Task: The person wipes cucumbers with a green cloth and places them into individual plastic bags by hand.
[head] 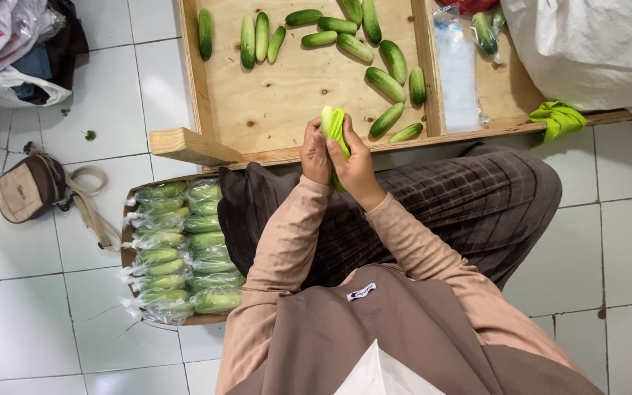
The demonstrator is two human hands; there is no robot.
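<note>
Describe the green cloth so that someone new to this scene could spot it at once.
Start at the wooden tray holding loose cucumbers, then follow its front edge to the right end. The green cloth lies crumpled there, below the big white sack. It is the only soft, bright lime thing, not a cucumber.

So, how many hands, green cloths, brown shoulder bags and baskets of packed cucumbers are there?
Hands: 2, left hand and right hand, both gripping cucumbers
Green cloth: 1
Brown shoulder bag: 1
Basket of packed cucumbers: 1
Total: 5
</note>
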